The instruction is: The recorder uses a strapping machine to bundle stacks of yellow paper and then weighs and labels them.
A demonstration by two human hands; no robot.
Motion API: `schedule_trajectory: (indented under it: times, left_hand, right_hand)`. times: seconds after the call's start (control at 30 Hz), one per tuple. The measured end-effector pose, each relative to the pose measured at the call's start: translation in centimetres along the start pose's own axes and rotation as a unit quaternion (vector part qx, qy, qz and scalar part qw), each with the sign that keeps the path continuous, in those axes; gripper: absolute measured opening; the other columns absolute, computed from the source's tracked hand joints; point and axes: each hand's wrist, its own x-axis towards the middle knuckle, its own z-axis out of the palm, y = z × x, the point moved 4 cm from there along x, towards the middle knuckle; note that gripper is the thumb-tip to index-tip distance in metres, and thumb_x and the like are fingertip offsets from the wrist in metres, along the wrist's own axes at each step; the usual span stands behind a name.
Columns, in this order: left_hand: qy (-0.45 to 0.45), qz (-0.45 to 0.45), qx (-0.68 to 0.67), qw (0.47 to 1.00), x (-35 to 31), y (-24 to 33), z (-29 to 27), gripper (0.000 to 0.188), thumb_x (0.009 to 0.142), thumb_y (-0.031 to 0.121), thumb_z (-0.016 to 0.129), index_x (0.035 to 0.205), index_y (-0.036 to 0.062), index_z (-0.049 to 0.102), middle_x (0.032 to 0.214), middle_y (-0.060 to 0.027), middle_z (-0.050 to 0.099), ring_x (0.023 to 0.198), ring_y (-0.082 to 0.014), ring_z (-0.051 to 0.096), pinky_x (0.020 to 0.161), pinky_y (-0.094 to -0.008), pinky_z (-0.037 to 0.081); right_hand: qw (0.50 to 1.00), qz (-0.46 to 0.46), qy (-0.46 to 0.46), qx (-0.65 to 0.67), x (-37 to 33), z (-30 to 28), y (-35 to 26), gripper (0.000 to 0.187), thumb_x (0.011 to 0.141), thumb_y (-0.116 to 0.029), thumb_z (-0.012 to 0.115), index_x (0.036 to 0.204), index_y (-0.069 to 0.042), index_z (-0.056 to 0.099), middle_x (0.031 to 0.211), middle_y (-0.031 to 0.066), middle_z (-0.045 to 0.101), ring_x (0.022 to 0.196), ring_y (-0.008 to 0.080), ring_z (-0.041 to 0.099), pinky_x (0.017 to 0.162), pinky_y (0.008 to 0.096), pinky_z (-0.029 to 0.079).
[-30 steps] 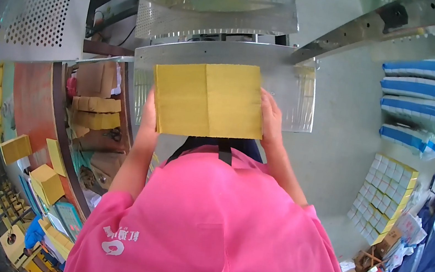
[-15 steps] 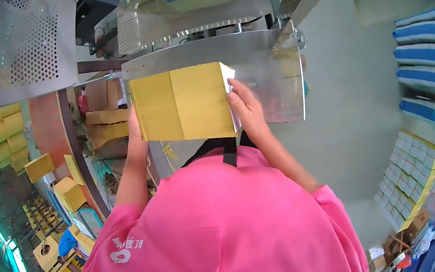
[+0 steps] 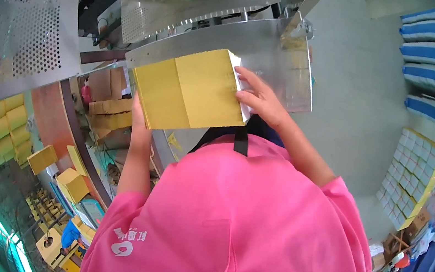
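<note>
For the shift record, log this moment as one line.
left hand: under flat yellow cardboard carton | right hand: gripping its right edge | above metal machine tray

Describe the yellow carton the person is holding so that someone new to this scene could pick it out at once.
Start at the curved metal chute in front of the pink shirt. Just below it, the flat yellow carton is held between the left hand and right hand. Unlike the yellow boxes stacked at lower left, it is unfolded.

a bright pink short-sleeved shirt point(image 3: 249, 224), a small white emblem on its left sleeve point(image 3: 128, 240), a black strap point(image 3: 241, 138) down the chest, both forearms bare.
</note>
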Motion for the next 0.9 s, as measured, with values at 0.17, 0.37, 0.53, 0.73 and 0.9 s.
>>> schedule_trajectory:
  times: [0.17, 0.37, 0.53, 0.73, 0.9]
  left_hand:
    - [0.016, -0.029, -0.037, 0.999, -0.3, -0.4, 1.3, 0.042, 0.101, 0.034, 0.038, 0.124, 0.0027, 0.054, 0.115, -0.0100, 0.061, 0.102, -0.0241, 0.061, 0.085, -0.0361, 0.052]
    - [0.034, -0.055, -0.060, 0.996, -0.9, -0.4, 1.7, 0.041, 0.101, 0.034, 0.038, 0.123, 0.0035, 0.055, 0.114, -0.0092, 0.062, 0.102, -0.0223, 0.062, 0.085, -0.0354, 0.052]
    - [0.020, -0.043, -0.052, 0.998, -1.0, -1.8, -1.8, 0.041, 0.102, 0.034, 0.036, 0.126, 0.0046, 0.054, 0.116, -0.0075, 0.061, 0.104, -0.0202, 0.061, 0.087, -0.0342, 0.051]
    - [0.025, -0.054, -0.158, 0.986, -1.4, -1.2, 4.8, 0.046, 0.103, 0.039, 0.035, 0.131, 0.0053, 0.051, 0.119, -0.0038, 0.059, 0.110, -0.0173, 0.057, 0.090, -0.0312, 0.048]
    - [-0.029, 0.029, -0.145, 0.989, 3.5, 0.5, 8.6, 0.047, 0.102, 0.042, 0.040, 0.130, 0.0061, 0.052, 0.118, -0.0022, 0.059, 0.109, -0.0138, 0.055, 0.093, -0.0288, 0.045]
  right_hand:
    - [1.000, 0.002, 0.005, 0.028, 0.3, 0.0, 0.7, 0.067, 0.085, -0.027, 0.066, 0.144, -0.009, 0.040, 0.143, 0.0136, 0.041, 0.120, 0.0243, 0.051, 0.103, 0.0354, 0.039]
    - [0.996, -0.078, 0.038, 0.036, 0.5, 1.1, 1.2, 0.061, 0.091, -0.024, 0.055, 0.145, -0.004, 0.037, 0.147, 0.0111, 0.039, 0.132, 0.0234, 0.040, 0.110, 0.0352, 0.030]
    - [0.969, -0.103, 0.080, 0.212, 1.6, 2.9, 2.4, 0.053, 0.099, -0.026, 0.043, 0.143, 0.004, 0.037, 0.144, 0.0127, 0.043, 0.133, 0.0226, 0.039, 0.111, 0.0344, 0.029]
    - [0.976, -0.091, 0.182, 0.075, 2.5, 4.2, 0.9, 0.049, 0.103, -0.028, 0.035, 0.143, 0.001, 0.039, 0.145, 0.0120, 0.043, 0.135, 0.0221, 0.038, 0.111, 0.0333, 0.028]
    - [0.974, -0.121, 0.185, 0.051, 6.1, 0.7, -3.1, 0.049, 0.103, -0.027, 0.036, 0.143, 0.001, 0.039, 0.146, 0.0111, 0.042, 0.135, 0.0219, 0.038, 0.111, 0.0337, 0.029]
